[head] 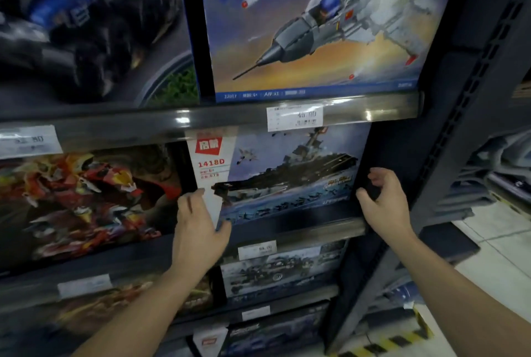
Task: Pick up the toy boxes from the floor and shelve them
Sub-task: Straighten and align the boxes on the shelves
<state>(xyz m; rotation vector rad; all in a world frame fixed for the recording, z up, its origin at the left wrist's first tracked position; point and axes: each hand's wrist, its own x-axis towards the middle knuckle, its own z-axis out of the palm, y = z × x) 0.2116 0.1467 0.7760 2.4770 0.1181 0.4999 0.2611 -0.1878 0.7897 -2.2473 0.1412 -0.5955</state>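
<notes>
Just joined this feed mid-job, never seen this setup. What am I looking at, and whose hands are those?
No machine: these are a person's bare hands, filmed by one camera on their head, looking forward and down. They face a shelf of toy boxes. The left hand rests on the lower left corner of the warship box, which stands on the shelf. The right hand is curled at that box's right edge; whether it grips, I cannot tell. A jet box stands above, a red robot box to the left.
</notes>
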